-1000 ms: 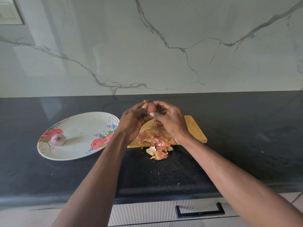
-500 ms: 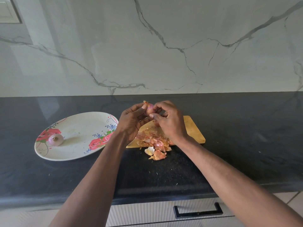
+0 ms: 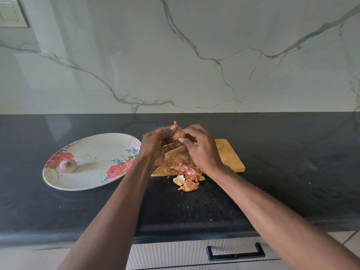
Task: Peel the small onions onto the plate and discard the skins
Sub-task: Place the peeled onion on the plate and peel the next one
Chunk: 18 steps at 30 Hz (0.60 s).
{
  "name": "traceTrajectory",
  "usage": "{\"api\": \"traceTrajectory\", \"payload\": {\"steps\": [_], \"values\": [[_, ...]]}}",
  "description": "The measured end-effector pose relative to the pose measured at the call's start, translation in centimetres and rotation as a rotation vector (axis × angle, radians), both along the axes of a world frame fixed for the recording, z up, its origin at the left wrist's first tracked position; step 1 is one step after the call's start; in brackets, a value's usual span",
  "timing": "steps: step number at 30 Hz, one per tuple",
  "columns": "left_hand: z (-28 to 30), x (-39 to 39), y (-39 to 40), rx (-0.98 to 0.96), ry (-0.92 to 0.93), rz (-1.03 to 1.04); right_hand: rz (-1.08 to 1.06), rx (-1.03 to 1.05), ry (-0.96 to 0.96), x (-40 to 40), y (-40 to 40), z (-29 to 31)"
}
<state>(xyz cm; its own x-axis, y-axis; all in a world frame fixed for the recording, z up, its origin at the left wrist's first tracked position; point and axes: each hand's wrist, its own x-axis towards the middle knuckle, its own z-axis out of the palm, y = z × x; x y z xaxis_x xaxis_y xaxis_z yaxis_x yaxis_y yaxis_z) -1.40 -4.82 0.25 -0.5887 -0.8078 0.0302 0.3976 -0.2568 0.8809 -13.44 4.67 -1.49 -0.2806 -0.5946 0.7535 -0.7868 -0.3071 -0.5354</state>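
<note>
One peeled: small purple onion [image 3: 67, 165] lies on floral white plate [image 3: 93, 151], left of frame.
Change: second pinkish onion [image 3: 176, 134], turned slightly, is held by left hand [image 3: 155, 146]; skin pinched by right hand [image 3: 200, 148]; peeling unfinished.

Soft daylight falls from the left; pale reflections sheen the dark surface [image 3: 292, 152] and marble wall [image 3: 194, 55]. Shadows are faint. Wide-angle bending curves the edges; focus is sharp.

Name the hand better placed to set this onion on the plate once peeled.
Left. The left hand grips the onion and is nearer the plate, which lies to its left. The right hand pinches skin over the cutting board.
</note>
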Motion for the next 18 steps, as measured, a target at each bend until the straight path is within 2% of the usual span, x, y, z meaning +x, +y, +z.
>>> {"api": "traceTrajectory", "payload": {"steps": [11,18], "values": [[0.05,0.35,0.35,0.033,-0.076,0.016,0.023,0.160,0.015,-0.42,-0.05,-0.14],[-0.02,0.35,0.30,0.070,-0.110,0.040,0.021,0.142,-0.003,-0.41,-0.12,-0.19]]}}
